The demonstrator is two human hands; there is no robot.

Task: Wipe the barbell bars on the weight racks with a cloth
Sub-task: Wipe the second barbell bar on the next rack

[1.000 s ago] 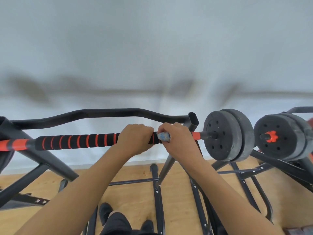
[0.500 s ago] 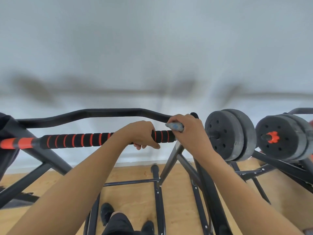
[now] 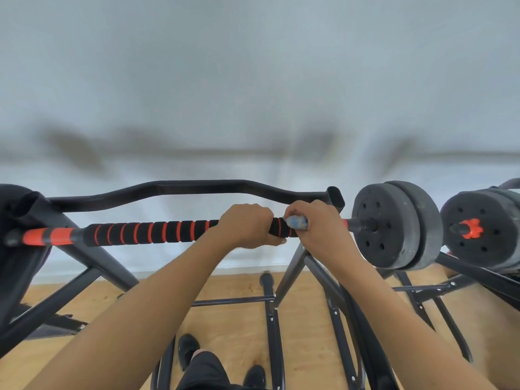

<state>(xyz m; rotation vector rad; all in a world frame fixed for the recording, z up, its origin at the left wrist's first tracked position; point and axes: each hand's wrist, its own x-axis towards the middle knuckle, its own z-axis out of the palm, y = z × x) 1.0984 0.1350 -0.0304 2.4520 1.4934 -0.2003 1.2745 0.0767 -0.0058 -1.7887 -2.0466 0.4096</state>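
1. Gripping the barbell bar (image 3: pixel 146 233), the left hand (image 3: pixel 247 225) curls round the foam, steadying it;
2. the right hand (image 3: pixel 318 229), clutching the cloth (image 3: pixel 295 222) against the bar, has slid back from the weight plates (image 3: pixel 394 223); that end looks wiped

On the barbell bar (image 3: pixel 146 233) the left hand (image 3: pixel 244 225) sits just left of the right hand (image 3: pixel 319 230) and cloth (image 3: pixel 296 222).
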